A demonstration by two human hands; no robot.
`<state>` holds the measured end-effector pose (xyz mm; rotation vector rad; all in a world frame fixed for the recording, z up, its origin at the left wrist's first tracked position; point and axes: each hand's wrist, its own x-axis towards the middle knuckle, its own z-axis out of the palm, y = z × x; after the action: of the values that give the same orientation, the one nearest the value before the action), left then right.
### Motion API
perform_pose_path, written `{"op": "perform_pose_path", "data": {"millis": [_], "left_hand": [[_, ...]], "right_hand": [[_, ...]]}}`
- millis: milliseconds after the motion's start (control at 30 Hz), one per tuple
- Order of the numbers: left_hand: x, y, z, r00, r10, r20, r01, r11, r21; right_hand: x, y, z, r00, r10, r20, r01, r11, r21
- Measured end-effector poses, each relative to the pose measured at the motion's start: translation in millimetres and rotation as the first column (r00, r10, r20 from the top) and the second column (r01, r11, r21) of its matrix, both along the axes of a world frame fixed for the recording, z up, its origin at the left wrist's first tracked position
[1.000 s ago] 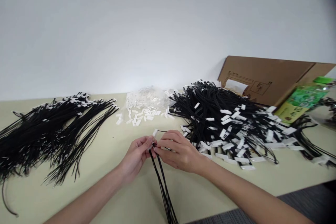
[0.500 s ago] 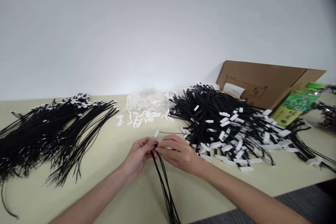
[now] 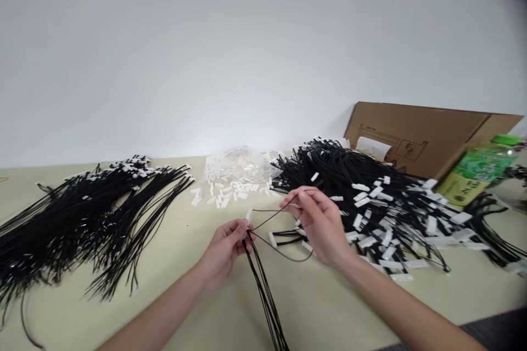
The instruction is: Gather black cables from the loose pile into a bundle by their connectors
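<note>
Right hand (image 3: 319, 225) has lifted away from the left, drawing a thin black cord (image 3: 272, 218) out between them.
Left hand (image 3: 226, 247) pinches a bunch of black cords (image 3: 263, 290), which run off the bottom edge; the right pinches the cord's far end. Pale worktop (image 3: 177, 263) under a bare white wall; cord heaps (image 3: 362, 197) partly bury the white tags, too tangled to separate.

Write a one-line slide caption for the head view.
Left hand pinches a bundle of black cords while right hand draws one cord sideways.
</note>
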<state>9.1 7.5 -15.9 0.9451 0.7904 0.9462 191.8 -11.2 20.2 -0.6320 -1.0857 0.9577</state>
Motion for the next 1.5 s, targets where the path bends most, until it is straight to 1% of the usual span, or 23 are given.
{"op": "perform_pose_path", "data": {"millis": [100,167,200,267,333,367,400,433,467,500,567,600,667,700,767,867,1033,1233,1500], "left_hand": [[-0.8,0.9,-0.7,1.0,0.012,-0.006,-0.012,1.0,0.004],[-1.4,1.9,-1.0,1.0,0.026,-0.007,-0.026,1.0,0.006],[-1.6,2.5,-0.9,0.999,0.034,-0.007,-0.034,0.999,0.007],[-1.8,3.6,-0.6,0.999,0.049,-0.005,-0.049,0.999,0.007],[-1.6,4.4,-0.1,0.998,0.061,-0.003,-0.061,0.998,0.006],[-1.4,4.6,0.2,0.998,0.064,-0.004,-0.064,0.998,0.005],[-1.2,4.6,0.4,0.998,0.067,-0.006,-0.067,0.998,0.005],[-1.0,4.5,0.6,0.998,0.07,-0.008,-0.07,0.998,0.006],[-0.8,4.2,0.8,0.997,0.072,-0.01,-0.072,0.997,0.008],[-0.5,3.8,1.0,0.997,0.072,-0.012,-0.072,0.997,0.009],[0.3,2.4,1.3,0.998,0.065,-0.008,-0.065,0.998,0.012],[1.0,1.6,1.5,0.998,0.056,-0.002,-0.056,0.998,0.014],[2.6,-0.4,1.9,0.999,0.037,0.009,-0.037,0.999,0.021],[3.4,-1.4,2.1,1.0,0.027,0.009,-0.028,0.999,0.028],[5.1,-3.1,2.5,1.0,0.01,0.003,-0.01,0.999,0.043],[6.6,-4.7,2.6,1.0,-0.01,-0.013,0.011,0.998,0.065],[7.0,-5.1,2.4,0.999,-0.026,-0.032,0.028,0.996,0.083],[8.6,-5.5,4.1,0.998,-0.005,-0.064,0.01,0.996,0.089],[11.2,-6.2,4.6,0.993,0.033,-0.111,-0.016,0.988,0.152]], "right_hand": [[21.7,10.7,13.8,0.966,-0.036,-0.257,0.023,0.998,-0.056],[38.8,16.8,20.7,0.933,-0.12,-0.34,0.103,0.992,-0.069],[46.6,18.8,23.2,0.922,-0.177,-0.345,0.163,0.984,-0.07],[57.8,20.3,26.6,0.899,-0.317,-0.303,0.316,0.947,-0.052],[60.5,18.3,27.3,0.86,-0.464,-0.212,0.475,0.88,0.001],[58.3,16.1,26.6,0.838,-0.526,-0.142,0.536,0.843,0.04],[53.8,13.4,25.4,0.821,-0.569,-0.047,0.571,0.816,0.093],[47.4,10.3,23.5,0.804,-0.591,0.067,0.577,0.802,0.158],[39.7,6.9,21.0,0.782,-0.592,0.197,0.55,0.803,0.229],[31.0,3.6,18.0,0.755,-0.569,0.328,0.486,0.82,0.303],[13.5,-2.0,10.9,0.675,-0.538,0.505,0.35,0.836,0.422],[5.8,-3.9,6.9,0.632,-0.54,0.556,0.296,0.831,0.47],[-6.1,-5.7,-1.0,0.552,-0.561,0.617,0.231,0.814,0.533],[-9.9,-5.9,-4.6,0.522,-0.564,0.64,0.212,0.813,0.543],[-13.8,-5.3,-10.3,0.489,-0.547,0.679,0.184,0.826,0.533],[-14.4,-4.3,-14.6,0.479,-0.522,0.705,0.165,0.843,0.512],[-14.5,-3.4,-16.1,0.471,-0.521,0.712,0.165,0.845,0.509],[-13.6,-2.3,-16.9,0.462,-0.517,0.72,0.168,0.849,0.501],[-11.8,-4.2,-15.1,0.504,-0.456,0.733,0.163,0.884,0.438]]}}
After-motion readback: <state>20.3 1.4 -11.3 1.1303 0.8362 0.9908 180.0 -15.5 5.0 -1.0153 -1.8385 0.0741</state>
